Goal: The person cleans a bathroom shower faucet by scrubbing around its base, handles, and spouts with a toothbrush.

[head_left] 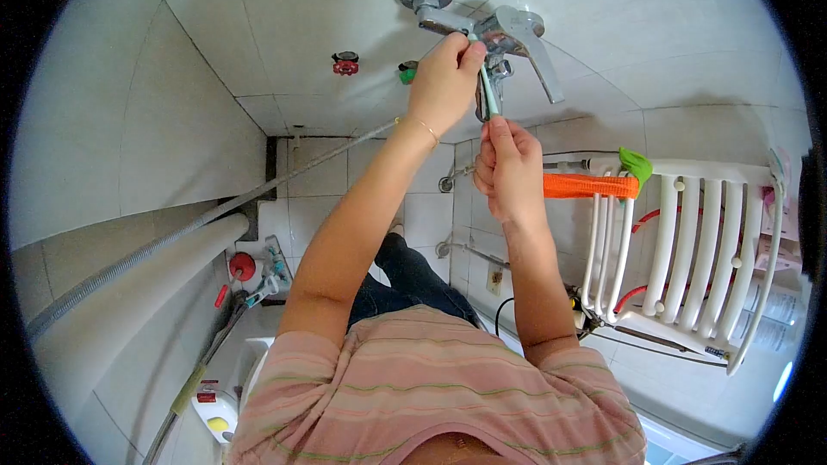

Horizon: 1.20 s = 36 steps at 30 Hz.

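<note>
A chrome mixer tap (pixel 504 30) with a long lever is fixed to the tiled wall at the top of the view. Against its body lies a thin pale green stick-like tool (pixel 488 86), its far end not clear to see. My left hand (pixel 446 77) is closed at the upper part of this tool, beside the tap's left pipe. Lower down, my right hand (pixel 511 159) has its fingers wrapped round the tool's lower end, just below the tap's outlet.
A red valve knob (pixel 345 64) and a green one (pixel 407 73) sit left of the tap. A grey hose (pixel 215 222) crosses the left side. On the right, a white radiator rack (pixel 689 250) holds an orange cloth (pixel 590 186) and a green cloth (pixel 636 165).
</note>
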Available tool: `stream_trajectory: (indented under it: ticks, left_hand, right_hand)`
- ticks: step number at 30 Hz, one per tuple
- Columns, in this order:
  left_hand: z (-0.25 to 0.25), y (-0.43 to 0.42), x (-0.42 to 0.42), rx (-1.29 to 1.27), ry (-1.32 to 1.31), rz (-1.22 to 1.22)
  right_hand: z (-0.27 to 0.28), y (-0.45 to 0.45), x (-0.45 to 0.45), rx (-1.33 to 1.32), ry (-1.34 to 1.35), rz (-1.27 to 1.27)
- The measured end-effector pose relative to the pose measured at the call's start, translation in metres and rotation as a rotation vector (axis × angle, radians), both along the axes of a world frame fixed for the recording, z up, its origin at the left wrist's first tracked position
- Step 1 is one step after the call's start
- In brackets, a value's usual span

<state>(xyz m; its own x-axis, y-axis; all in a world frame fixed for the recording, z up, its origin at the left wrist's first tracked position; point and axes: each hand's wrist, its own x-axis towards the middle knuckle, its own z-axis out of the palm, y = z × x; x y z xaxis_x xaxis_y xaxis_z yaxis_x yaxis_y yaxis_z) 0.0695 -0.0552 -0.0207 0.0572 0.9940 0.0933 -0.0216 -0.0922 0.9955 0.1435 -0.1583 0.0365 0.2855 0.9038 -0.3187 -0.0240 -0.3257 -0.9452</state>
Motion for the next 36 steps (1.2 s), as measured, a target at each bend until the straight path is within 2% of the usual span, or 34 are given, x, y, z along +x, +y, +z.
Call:
stream_trajectory:
  ticks: [2,6,9,11,15,21,24,26,32,36]
  left_hand:
    - [-0.002,-0.003,0.000,0.041,-0.001,-0.012]
    - [0.010,-0.012,0.001,-0.066,0.034,0.005]
    - [0.006,-0.003,0.004,0.076,0.091,0.121]
    - [0.002,-0.006,0.003,0.060,0.052,0.056]
    - [0.011,-0.022,0.004,-0.023,0.001,0.037]
    - [0.004,-0.013,0.002,0.062,0.043,0.103]
    - [0.008,-0.023,0.002,0.003,-0.003,0.053]
    - [0.009,-0.013,0.005,0.038,0.025,0.109]
    - [0.006,-0.027,0.002,-0.003,0.004,0.045]
    - [0.014,-0.011,0.000,0.000,0.045,0.095]
  right_hand:
    - [0.003,-0.003,0.004,-0.043,0.111,0.003]
    - [0.009,-0.002,0.013,-0.105,0.088,-0.006]
    - [0.019,0.010,0.016,-0.092,0.032,0.070]
    - [0.025,0.007,0.019,-0.224,0.266,0.108]
    - [0.022,-0.002,0.021,-0.242,0.263,0.070]
    - [0.022,0.007,0.023,-0.221,0.183,0.142]
    - [0.023,-0.002,0.019,-0.265,0.234,0.090]
    - [0.021,0.005,0.015,-0.203,0.207,0.052]
    - [0.024,-0.010,0.007,-0.227,0.175,0.016]
    - [0.022,0.005,0.005,-0.184,0.111,0.003]
